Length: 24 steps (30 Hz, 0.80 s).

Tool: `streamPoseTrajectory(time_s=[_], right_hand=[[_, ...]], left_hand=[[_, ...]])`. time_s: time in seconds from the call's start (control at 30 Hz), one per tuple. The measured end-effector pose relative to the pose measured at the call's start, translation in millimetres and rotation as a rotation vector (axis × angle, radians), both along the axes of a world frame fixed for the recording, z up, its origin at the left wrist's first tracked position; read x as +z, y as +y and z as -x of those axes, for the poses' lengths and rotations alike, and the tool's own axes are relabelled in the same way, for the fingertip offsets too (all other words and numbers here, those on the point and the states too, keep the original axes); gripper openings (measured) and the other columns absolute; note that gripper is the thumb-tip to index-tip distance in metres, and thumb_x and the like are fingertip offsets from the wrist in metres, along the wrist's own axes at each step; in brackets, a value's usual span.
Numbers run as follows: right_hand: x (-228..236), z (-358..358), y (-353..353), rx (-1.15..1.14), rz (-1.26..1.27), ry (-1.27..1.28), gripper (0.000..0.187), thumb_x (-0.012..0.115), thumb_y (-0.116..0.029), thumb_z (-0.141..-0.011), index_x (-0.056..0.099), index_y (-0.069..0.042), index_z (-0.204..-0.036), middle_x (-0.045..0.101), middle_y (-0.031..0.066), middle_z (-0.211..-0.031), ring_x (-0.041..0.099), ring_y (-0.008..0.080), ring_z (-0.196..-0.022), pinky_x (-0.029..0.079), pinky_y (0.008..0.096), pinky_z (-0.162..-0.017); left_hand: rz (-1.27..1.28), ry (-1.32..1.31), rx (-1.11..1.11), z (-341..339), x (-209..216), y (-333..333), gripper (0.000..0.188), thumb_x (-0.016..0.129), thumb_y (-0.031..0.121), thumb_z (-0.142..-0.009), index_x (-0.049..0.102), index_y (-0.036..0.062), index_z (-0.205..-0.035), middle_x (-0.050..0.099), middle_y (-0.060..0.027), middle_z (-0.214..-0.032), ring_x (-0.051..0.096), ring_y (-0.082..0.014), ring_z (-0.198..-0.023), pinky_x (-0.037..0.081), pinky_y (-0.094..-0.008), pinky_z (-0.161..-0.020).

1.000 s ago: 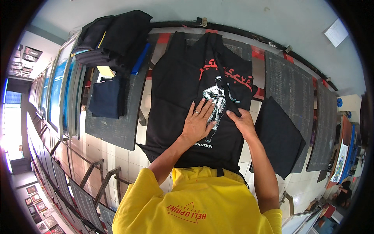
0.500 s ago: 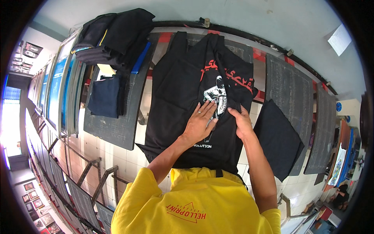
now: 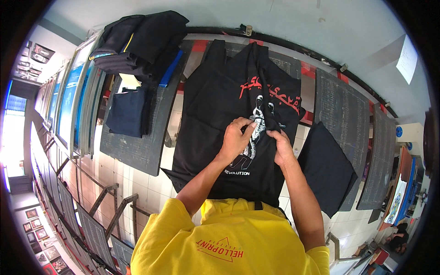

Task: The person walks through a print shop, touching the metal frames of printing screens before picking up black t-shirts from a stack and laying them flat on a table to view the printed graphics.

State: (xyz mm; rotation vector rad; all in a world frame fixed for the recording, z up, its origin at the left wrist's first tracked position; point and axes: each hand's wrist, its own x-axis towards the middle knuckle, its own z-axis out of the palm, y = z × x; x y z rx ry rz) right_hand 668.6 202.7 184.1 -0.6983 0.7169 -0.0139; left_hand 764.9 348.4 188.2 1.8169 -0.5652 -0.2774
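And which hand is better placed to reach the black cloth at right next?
Probably the right hand: it touches the printed garment on the side nearer the black cloth; the left hand is farther away.

One left hand (image 3: 234, 142), one right hand (image 3: 283, 149) seen. One printed black garment (image 3: 206, 110) counted. Four dark boards (image 3: 341, 103) in near row. One yellow shirt (image 3: 224, 229), one black cloth (image 3: 327, 172), one white wall sheet (image 3: 407, 59) noted.

At centre, a creased, matt black cloth garment (image 3: 206, 110); at two o'clock, a scuffed, rough-looking dark-grey rectangular board (image 3: 340, 98); at six, a matt yellow cloth shirt (image 3: 215, 229); at eight, glossy white floor tiles (image 3: 147, 184).
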Motion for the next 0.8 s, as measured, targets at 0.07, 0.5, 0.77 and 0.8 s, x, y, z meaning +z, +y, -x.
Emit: streamPoseTrajectory(time_s=[0.07,0.5,0.77,0.8], right_hand=[[1.0,-1.3,3.3,0.016,0.046,-0.033,0.029,0.067,-0.013,-0.088,0.061,-0.003,-0.114,0.067,0.0074,-0.106,0.064,0.0181,-0.094,0.052,0.0336,-0.085],[0.4,-6.9,12.6,0.079,0.157,0.014,0.024,0.071,-0.016,-0.088,0.066,-0.002,-0.108,0.069,0.0058,-0.101,0.064,0.0144,-0.089,0.050,0.0295,-0.080],[-7.8,-6.2,12.8,0.095,0.180,-0.015,0.021,0.071,-0.014,-0.089,0.067,-0.002,-0.106,0.069,0.0054,-0.101,0.064,0.0143,-0.089,0.050,0.0299,-0.080],[-8.8,-5.9,13.2,0.089,0.157,-0.020,0.020,0.070,-0.013,-0.089,0.066,-0.002,-0.106,0.069,0.0057,-0.101,0.064,0.0146,-0.089,0.050,0.0299,-0.081]], left_hand=[[-0.009,0.051,0.017,-1.1,-3.5,-0.2,0.020,0.068,0.017,-0.088,0.067,-0.0033,-0.090,0.067,-0.0158,-0.084,0.064,-0.0256,-0.077,0.048,-0.0361,-0.071],[0.114,0.338,-0.033,-11.0,-22.2,1.8,0.026,0.066,0.020,-0.093,0.062,-0.0015,-0.080,0.056,-0.0007,-0.064,0.047,-0.0065,-0.060,0.040,-0.0266,-0.055],[-0.001,0.237,-0.108,-11.7,-16.9,1.4,0.029,0.057,0.024,-0.098,0.061,-0.0028,-0.088,0.058,-0.0050,-0.068,0.049,-0.0094,-0.063,0.042,-0.0293,-0.058],[0.002,0.227,-0.120,-11.6,-16.3,1.5,0.029,0.056,0.024,-0.099,0.060,-0.0030,-0.089,0.058,-0.0060,-0.069,0.050,-0.0101,-0.064,0.042,-0.0300,-0.059]])
